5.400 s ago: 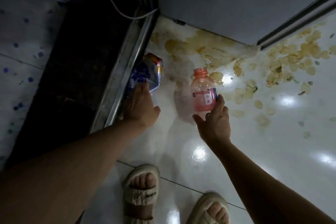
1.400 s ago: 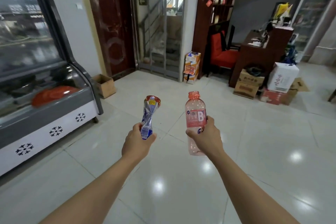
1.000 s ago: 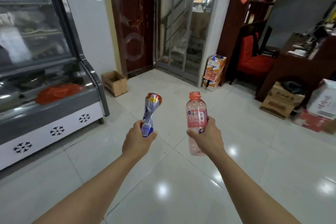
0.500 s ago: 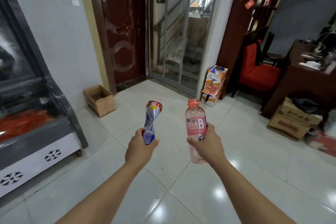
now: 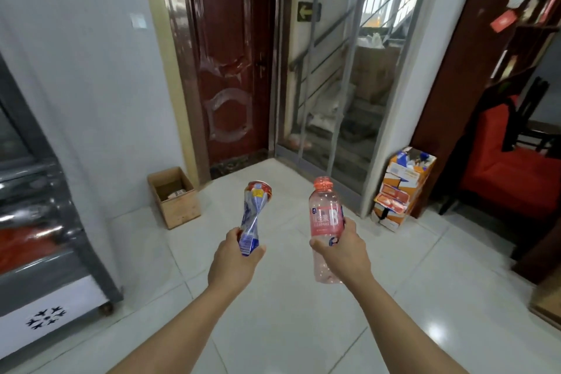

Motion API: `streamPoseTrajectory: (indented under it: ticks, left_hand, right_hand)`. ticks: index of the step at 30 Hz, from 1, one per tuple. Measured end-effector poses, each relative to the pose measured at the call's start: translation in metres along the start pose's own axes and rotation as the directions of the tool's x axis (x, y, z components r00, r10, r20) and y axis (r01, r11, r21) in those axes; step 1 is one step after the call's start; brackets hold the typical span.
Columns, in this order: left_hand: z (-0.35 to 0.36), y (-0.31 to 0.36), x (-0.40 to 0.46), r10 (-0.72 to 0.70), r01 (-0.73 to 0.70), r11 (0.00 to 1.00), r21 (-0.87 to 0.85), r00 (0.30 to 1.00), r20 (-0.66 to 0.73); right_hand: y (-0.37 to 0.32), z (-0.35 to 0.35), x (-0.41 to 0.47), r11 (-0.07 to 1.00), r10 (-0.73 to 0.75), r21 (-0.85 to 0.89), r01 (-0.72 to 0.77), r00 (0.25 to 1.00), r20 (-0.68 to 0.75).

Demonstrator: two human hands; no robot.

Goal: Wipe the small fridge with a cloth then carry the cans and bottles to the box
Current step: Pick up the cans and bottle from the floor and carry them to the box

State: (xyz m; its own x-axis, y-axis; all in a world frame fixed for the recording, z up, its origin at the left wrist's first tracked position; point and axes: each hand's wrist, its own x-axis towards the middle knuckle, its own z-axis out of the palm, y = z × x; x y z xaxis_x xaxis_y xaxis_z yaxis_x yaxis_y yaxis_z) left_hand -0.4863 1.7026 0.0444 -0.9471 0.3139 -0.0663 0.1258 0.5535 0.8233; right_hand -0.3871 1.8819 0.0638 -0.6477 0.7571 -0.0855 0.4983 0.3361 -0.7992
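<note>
Fingers of the left hand [image 5: 232, 261] curl round the lower end of a crushed, twisted can [image 5: 253, 215], blue and silver with a red top, holding it upright with the top tilted a little to the right. Beside it, apart from the can, the right hand [image 5: 343, 255] grips a pink plastic bottle [image 5: 326, 222] around its lower half, thumb across the front just under the label with its large white B; the bottle stands upright, cap on, its base showing below the hand. Both arms reach forward over a pale tiled floor [image 5: 288, 328].

Ahead and to the left of the can, an open cardboard box [image 5: 179, 209] sits on the floor against the white wall, just beside the frame of a dark red door [image 5: 230, 70]. A display freezer [image 5: 45, 252] with snowflake marks fills the left edge. Right of the door is a metal grille [image 5: 340, 85] with stairs behind it, then a stack of orange cartons [image 5: 400, 188] at the foot of a pillar, and a red chair [image 5: 510, 170] near the right edge.
</note>
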Motion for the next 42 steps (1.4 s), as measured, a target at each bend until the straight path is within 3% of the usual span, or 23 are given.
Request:
streamPoseTrajectory:
  ticks: [8,26,35,42]
  left_hand:
    - [0.051,0.051,0.157,-0.057,0.056,0.998,-0.008,0.991,-0.117]
    - [0.18,0.129,0.537,-0.155,0.15,0.988,-0.044,0.978,-0.14]
    - [0.211,0.166,0.702,-0.328,0.306,0.945,-0.118,0.88,-0.344]
    - [0.185,0.15,0.784,-0.422,0.36,0.907,-0.22,0.77,-0.479]
  right_hand:
    - [-0.037,0.013,0.178,0.996,-0.076,-0.03,0.078,0.994,0.084]
    - [-0.098,0.056,0.593,0.988,-0.123,-0.07,0.134,0.981,0.149]
    - [-0.157,0.124,0.807,0.956,-0.231,-0.094,0.277,0.911,0.34]
    - [-0.212,0.225,0.895,0.928,-0.281,-0.064,0.368,0.801,0.529]
